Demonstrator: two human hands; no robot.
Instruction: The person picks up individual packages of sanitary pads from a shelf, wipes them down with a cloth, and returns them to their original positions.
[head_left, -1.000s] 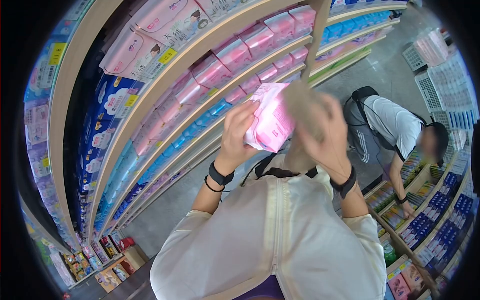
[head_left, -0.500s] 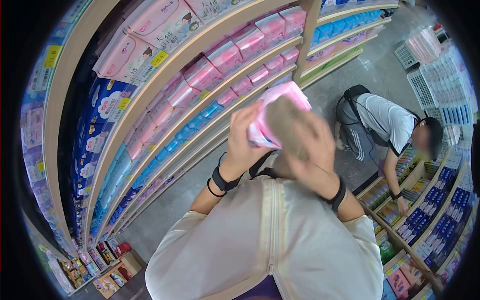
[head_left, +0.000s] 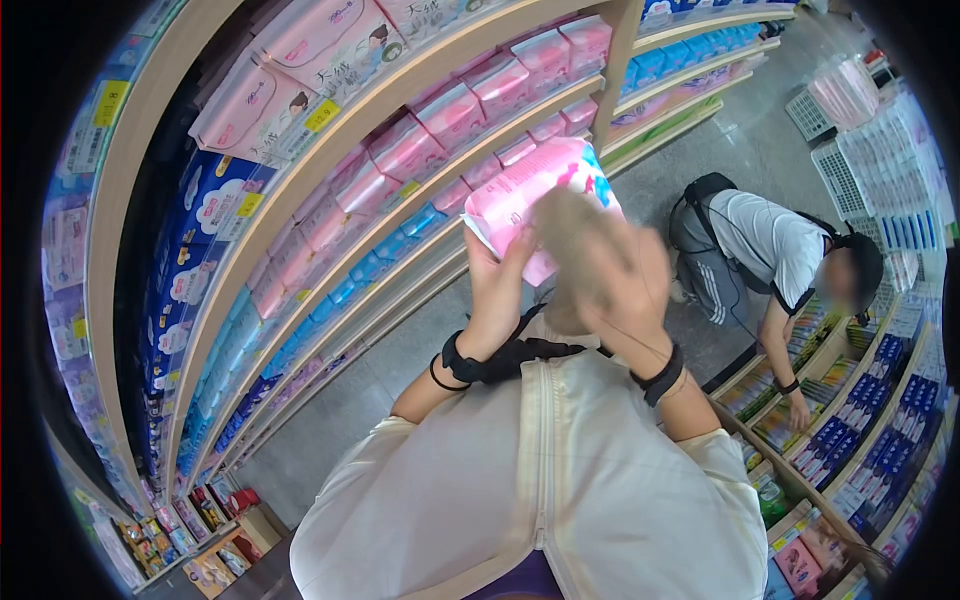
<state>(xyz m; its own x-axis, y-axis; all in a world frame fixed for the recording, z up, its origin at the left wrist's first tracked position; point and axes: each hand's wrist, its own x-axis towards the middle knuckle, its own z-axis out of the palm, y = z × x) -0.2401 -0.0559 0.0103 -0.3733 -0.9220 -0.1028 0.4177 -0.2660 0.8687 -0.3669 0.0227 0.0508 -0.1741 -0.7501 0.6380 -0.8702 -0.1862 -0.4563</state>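
Observation:
A pink pack of sanitary pads (head_left: 530, 190) with a blue and white end is held up in front of my chest. My left hand (head_left: 497, 285) grips its lower left side, thumb across the near face. Over the right part of the pack, my right hand (head_left: 625, 285) is closed on a greyish-brown cloth (head_left: 575, 240), smeared by motion. The cloth overlaps the pack's lower right and hides part of its face. Black bands circle both wrists.
Shelves (head_left: 490, 120) of pink and blue packs curve along the left. On the right, a person (head_left: 770, 240) bends with one arm over a low shelf (head_left: 840, 420) of boxed goods. Plastic baskets (head_left: 840, 180) stand behind on the grey floor (head_left: 745, 150).
The pack has turned in my left hand, so its broad pink face and blue end now show. My left hand has moved slightly down and right; the cloth stays in my right.

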